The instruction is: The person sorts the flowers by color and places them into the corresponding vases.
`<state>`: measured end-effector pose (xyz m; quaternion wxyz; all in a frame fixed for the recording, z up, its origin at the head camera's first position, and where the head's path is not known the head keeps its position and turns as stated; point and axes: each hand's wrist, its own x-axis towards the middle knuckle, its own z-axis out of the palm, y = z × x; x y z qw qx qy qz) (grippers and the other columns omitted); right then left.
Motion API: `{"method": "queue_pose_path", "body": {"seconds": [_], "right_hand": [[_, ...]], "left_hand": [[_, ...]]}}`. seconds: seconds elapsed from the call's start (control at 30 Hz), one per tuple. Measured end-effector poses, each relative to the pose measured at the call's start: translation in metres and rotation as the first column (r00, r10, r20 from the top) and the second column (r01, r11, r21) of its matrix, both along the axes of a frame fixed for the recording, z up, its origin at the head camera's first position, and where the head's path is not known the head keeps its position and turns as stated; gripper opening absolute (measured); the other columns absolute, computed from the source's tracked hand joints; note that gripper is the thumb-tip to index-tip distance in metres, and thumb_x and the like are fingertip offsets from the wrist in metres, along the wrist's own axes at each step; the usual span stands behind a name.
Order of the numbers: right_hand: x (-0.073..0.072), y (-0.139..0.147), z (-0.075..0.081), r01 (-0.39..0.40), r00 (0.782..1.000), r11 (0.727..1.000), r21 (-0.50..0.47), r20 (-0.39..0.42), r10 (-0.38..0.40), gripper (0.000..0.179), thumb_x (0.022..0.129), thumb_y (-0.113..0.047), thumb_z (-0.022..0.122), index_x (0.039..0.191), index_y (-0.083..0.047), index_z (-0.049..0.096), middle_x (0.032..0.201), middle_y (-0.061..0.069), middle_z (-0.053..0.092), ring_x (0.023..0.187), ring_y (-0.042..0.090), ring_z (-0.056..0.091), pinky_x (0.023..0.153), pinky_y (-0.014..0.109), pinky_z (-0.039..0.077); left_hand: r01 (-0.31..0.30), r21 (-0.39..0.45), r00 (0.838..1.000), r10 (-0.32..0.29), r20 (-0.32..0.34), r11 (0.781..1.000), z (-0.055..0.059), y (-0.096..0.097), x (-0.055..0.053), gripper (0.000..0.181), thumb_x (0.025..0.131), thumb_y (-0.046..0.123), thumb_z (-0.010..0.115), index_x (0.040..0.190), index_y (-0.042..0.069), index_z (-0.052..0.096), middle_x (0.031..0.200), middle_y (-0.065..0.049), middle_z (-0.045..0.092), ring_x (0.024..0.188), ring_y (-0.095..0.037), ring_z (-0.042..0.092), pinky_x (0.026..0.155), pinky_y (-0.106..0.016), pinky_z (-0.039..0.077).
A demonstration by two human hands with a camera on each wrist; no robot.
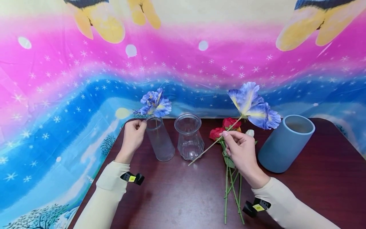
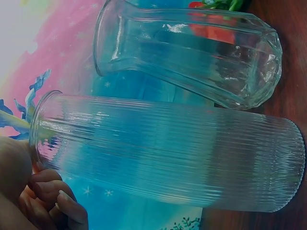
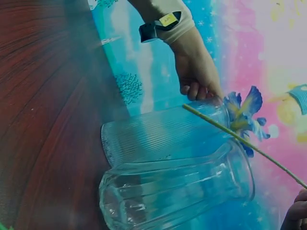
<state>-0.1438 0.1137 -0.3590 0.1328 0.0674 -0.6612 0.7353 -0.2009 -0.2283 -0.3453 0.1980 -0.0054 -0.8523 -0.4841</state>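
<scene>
My left hand (image 1: 132,138) pinches the rim of a tall ribbed glass vase (image 1: 162,143) standing at the left of the table. A blue-violet iris (image 1: 155,103) shows its bloom above that rim. In the left wrist view the thumb and curled fingers meet at the vase's mouth. My right hand (image 1: 241,151) pinches the stem of a second blue-violet iris (image 1: 251,105), its bloom up to the right and its bare stem end slanting down to the left. That end passes in front of a faceted clear glass vase (image 1: 190,140); in the right wrist view only the stem shows.
Red flowers (image 1: 216,133), a whitish bud (image 1: 250,132) and several green stems (image 1: 226,197) lie on the table under the right hand. A blue-grey vase (image 1: 281,149) stands at the right. Behind the dark wooden table (image 1: 171,197) hangs a printed cloth (image 1: 177,66).
</scene>
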Motion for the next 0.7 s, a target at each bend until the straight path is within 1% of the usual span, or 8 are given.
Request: {"method": "queue_pose_path", "body": {"seconds": [0.2,0.43,0.57,0.7], "right_hand": [[0.001,-0.006,0.008,0.026,0.997,0.999,-0.042,-0.073,-0.029,0.02,0.099,-0.005,0.061,0.088,0.011,0.066,0.057,-0.003,0.049,0.042,0.005,0.041,0.04,0.019,0.033],[0.002,-0.013,0.017,0.054,0.987,0.997,-0.058,-0.146,-0.062,0.016,0.098,-0.004,0.063,0.093,0.008,0.072,0.055,-0.002,0.05,0.041,0.006,0.041,0.04,0.018,0.033],[0.001,-0.017,0.02,0.049,0.981,0.996,-0.069,-0.185,-0.061,0.013,0.097,-0.001,0.063,0.094,0.007,0.073,0.054,-0.003,0.052,0.042,0.006,0.04,0.041,0.018,0.035],[0.001,-0.02,0.024,0.042,0.975,0.997,-0.069,-0.214,-0.056,0.014,0.097,-0.001,0.063,0.096,0.01,0.072,0.055,-0.004,0.053,0.043,0.007,0.041,0.043,0.019,0.037]], "left_hand": [[-0.002,0.002,1.0,0.002,-0.008,1.0,-0.001,-0.001,-0.001,0.044,0.099,0.015,0.055,0.057,0.01,0.044,0.048,0.008,0.031,0.044,-0.008,0.028,0.045,-0.024,0.024],[-0.003,0.0,1.0,0.003,0.001,1.0,0.0,-0.001,0.0,0.045,0.1,0.015,0.055,0.057,0.011,0.043,0.048,0.007,0.031,0.043,-0.006,0.027,0.045,-0.025,0.024],[-0.008,0.001,1.0,0.008,0.01,1.0,0.0,-0.001,0.0,0.045,0.1,0.016,0.055,0.057,0.011,0.044,0.048,0.008,0.031,0.043,-0.006,0.027,0.045,-0.025,0.024],[-0.01,-0.005,1.0,0.01,0.012,1.0,-0.001,-0.002,-0.001,0.045,0.099,0.017,0.055,0.056,0.012,0.043,0.048,0.008,0.03,0.044,-0.008,0.027,0.045,-0.025,0.024]]}}
